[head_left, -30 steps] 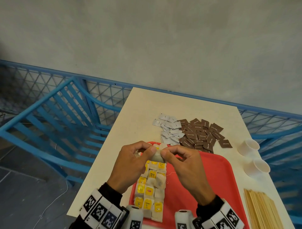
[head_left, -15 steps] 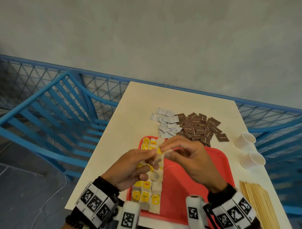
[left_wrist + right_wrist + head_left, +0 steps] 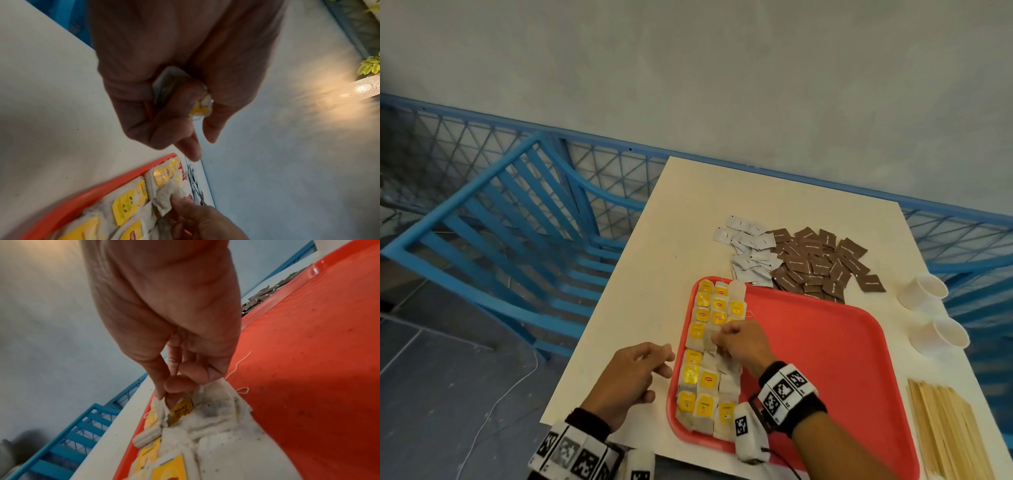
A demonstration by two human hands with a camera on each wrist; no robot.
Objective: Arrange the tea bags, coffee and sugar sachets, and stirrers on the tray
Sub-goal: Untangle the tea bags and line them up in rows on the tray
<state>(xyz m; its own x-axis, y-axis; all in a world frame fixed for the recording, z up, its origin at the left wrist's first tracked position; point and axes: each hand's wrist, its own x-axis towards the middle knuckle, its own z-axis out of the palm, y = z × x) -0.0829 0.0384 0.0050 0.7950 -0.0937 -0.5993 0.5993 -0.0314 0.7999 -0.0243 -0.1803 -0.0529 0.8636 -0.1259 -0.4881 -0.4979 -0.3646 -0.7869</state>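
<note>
Setting a tea bag (image 3: 164, 410) into the rows: right hand (image 3: 743, 342) pinches its upper edge between thumb and fingertips (image 3: 174, 386), low over the left part of the tray (image 3: 825, 342). The bag touches its neighbours in the tea bag block (image 3: 709, 356), about mid-column. Left hand (image 3: 630, 380) hovers over the table (image 3: 688, 212) just beside the tray's left rim; the wrist view shows its fingers curled round a spare bag (image 3: 199, 105) with a yellow tag.

Handling, as judged: bags are light, soft, crumple easily, and the paper could tear if tugged. Loose strings (image 3: 238, 365) trail onto the tray and may snag adjacent bags. Best hold looks like the top seam or the tag, not the filled belly.

Not yet on the tray: white sachets (image 3: 750, 253) and brown sachets (image 3: 822, 263) heaped beyond its far edge, stirrers (image 3: 948, 431) on the table at its right. Two paper cups (image 3: 928, 308) stand near those.
</note>
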